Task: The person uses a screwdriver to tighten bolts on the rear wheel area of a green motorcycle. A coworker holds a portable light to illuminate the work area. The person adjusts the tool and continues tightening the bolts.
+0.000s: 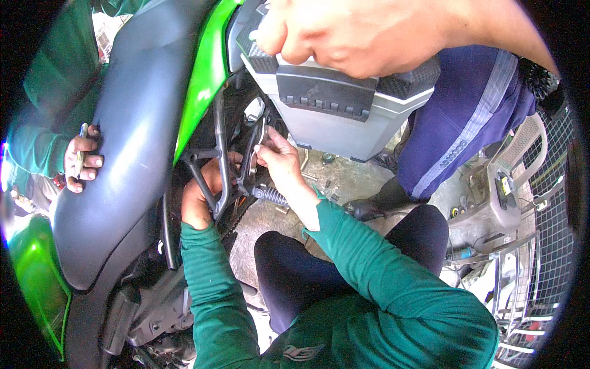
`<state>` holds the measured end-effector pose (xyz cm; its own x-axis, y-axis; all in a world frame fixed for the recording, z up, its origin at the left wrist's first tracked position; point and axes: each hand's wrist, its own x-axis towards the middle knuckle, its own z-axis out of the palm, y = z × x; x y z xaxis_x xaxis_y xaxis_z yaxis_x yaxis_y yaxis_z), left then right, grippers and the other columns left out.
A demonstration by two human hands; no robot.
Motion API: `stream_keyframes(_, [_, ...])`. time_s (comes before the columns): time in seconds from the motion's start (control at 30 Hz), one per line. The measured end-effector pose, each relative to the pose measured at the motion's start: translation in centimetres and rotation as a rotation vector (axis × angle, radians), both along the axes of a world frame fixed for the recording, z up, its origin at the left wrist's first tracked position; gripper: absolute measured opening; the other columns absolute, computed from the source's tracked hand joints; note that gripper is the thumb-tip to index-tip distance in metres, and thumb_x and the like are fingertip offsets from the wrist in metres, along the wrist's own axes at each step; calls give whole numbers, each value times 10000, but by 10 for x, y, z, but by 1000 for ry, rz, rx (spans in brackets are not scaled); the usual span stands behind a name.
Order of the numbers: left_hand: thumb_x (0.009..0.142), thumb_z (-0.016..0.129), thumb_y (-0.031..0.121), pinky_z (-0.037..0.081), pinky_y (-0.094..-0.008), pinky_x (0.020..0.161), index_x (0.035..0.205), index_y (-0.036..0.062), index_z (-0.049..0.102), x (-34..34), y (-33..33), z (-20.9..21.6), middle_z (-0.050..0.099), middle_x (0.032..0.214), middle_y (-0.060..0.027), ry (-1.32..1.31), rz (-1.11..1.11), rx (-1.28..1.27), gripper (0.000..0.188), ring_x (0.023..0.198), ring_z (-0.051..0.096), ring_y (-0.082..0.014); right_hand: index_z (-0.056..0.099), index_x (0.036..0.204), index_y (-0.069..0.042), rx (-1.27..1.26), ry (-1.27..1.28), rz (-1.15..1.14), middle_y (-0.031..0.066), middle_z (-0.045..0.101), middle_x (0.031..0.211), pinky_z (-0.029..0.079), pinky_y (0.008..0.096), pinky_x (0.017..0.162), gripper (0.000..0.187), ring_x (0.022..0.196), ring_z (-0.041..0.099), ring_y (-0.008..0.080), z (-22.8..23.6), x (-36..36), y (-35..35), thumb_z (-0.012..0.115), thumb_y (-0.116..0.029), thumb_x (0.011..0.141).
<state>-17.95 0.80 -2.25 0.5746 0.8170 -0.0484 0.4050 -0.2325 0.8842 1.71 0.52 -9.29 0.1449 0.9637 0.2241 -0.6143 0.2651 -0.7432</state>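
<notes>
Head view: left hand (pixel 200 197) grips black tubular motorcycle frame bracket (pixel 216 160); right hand (pixel 279 161), just right of it, pinches an upright slim silver wrench (pixel 259 138).

Both green-sleeved forearms reach forward, left hand (pixel 200 194) curled in a closed grip, right hand (pixel 279 161) pinching.

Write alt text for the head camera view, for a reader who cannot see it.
Seen from above, a person in green sleeves works on a green and grey motorcycle: the left hand grips a black frame tube, and the right hand holds a thin metal tool above the footpeg. Other people's hands rest on the seat and grey rear box.
</notes>
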Motion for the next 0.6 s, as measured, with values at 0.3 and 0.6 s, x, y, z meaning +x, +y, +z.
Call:
stream_keyframes(0.3, [994,646,170,557,-314,880,1234,15,710,0,15,-9,765,1106,-100,-16,-13,46,293,987,708,-165,518,1534,36,-43,-159,-235,19,628,930,539,279,678,592,771,634,113,-1,-20,-3,707,28,973])
stream_keyframes(0.6, [1016,628,187,522,-325,918,1224,27,727,3,11,-2,745,1111,-80,67,-28,94,280,1039,674,-171,612,1334,55,-46,184,-46,43,626,920,515,294,546,371,637,618,129,-3,-17,1,692,43,972])
